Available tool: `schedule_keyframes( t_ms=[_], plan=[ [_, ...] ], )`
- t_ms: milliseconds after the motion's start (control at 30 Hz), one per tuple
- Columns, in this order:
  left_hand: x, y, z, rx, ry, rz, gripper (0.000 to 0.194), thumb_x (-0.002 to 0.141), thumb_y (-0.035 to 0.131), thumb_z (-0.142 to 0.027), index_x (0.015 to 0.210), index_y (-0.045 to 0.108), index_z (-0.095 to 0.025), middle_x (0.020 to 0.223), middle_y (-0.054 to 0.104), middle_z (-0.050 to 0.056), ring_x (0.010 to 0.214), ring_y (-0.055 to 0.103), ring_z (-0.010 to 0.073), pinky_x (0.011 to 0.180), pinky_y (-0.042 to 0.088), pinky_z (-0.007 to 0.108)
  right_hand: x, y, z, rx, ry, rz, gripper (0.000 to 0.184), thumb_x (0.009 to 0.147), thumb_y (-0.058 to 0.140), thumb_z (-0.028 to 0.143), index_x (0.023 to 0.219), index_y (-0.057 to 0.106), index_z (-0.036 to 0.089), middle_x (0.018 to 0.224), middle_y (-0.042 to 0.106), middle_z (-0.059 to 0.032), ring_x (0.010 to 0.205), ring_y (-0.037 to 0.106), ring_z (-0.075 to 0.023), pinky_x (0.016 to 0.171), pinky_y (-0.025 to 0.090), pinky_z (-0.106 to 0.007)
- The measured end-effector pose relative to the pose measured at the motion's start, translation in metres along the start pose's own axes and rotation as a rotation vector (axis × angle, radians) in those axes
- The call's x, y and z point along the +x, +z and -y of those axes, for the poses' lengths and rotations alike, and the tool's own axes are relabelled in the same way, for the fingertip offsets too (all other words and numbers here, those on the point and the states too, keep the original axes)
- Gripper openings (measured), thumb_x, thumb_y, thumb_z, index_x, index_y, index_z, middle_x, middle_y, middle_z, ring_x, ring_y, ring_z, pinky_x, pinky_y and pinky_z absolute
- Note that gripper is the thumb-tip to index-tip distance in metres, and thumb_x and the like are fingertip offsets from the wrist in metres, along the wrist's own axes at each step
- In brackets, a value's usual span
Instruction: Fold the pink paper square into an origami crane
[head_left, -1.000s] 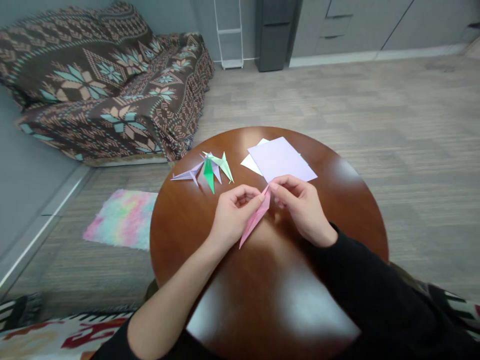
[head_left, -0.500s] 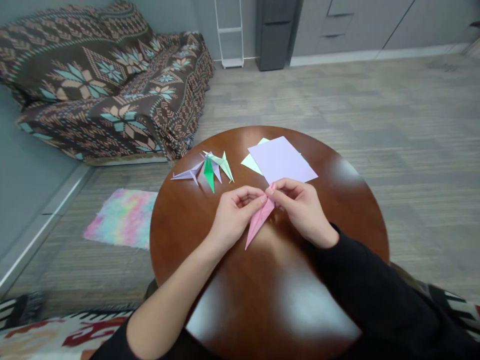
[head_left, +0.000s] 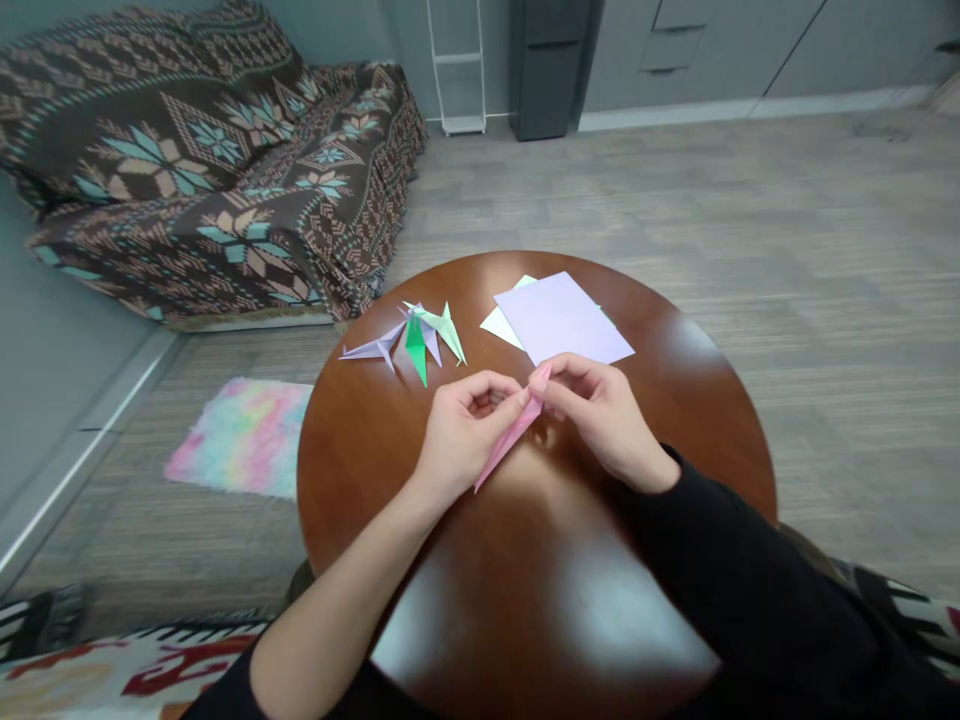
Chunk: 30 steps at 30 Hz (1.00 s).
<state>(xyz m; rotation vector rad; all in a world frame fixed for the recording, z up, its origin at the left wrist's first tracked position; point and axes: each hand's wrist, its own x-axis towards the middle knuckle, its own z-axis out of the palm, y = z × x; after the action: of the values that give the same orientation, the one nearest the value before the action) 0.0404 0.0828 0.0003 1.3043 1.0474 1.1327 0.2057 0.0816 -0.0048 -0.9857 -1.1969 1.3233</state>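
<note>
A folded pink origami paper (head_left: 512, 436) is pinched between my two hands above the round table. My left hand (head_left: 469, 425) is closed on its upper left side, thumb on top. The fingers of my right hand (head_left: 592, 405) grip its upper tip, thumb and forefinger together. One long narrow point of the paper hangs down toward me, beneath the left thumb. My fingers cover the top folds.
Folded paper cranes (head_left: 416, 345) in purple, green and pale green lie at the table's far left. A purple square sheet (head_left: 564, 318) covers pale green paper (head_left: 501, 327) beyond my hands. A patterned sofa (head_left: 247, 190) stands past the brown table (head_left: 360, 450).
The pink paper has turned, its lower point swinging left and showing a narrower side. Both hands keep hold of it and have barely shifted.
</note>
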Motion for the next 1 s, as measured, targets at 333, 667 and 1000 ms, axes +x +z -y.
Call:
schedule_keyframes(
  t_ms=[333,667,1000],
  plan=[
    [0.001,-0.02,-0.006,0.265,-0.036,0.297,0.023,0.084,0.077,-0.036,0.078,0.073,-0.015,0.069,0.065,0.001,0.063,0.054,0.0118,0.059,0.04,0.023,0.002,-0.018,0.012,-0.423,-0.107,0.275,0.01,0.078,0.064,0.009,0.074,0.069,0.016,0.075,0.067,-0.0009,0.071,0.055,-0.0149,0.07,0.041,-0.03],
    [0.001,-0.019,-0.007,0.179,-0.146,0.337,0.025,0.079,0.081,-0.037,0.076,0.074,-0.013,0.065,0.063,0.001,0.06,0.052,0.0117,0.057,0.037,0.024,0.002,-0.021,0.015,-0.447,-0.114,0.321,0.01,0.077,0.065,0.009,0.073,0.071,0.016,0.077,0.069,-0.0027,0.071,0.057,-0.0161,0.069,0.042,-0.03],
    [0.006,-0.018,-0.006,0.06,-0.11,0.16,0.016,0.078,0.081,-0.028,0.075,0.074,-0.014,0.071,0.07,0.001,0.065,0.058,0.0112,0.065,0.043,0.023,0.01,-0.033,0.012,-0.406,-0.206,-0.085,0.01,0.086,0.066,0.019,0.077,0.072,0.018,0.071,0.068,0.0001,0.068,0.059,-0.0152,0.068,0.044,-0.029]
  ],
)
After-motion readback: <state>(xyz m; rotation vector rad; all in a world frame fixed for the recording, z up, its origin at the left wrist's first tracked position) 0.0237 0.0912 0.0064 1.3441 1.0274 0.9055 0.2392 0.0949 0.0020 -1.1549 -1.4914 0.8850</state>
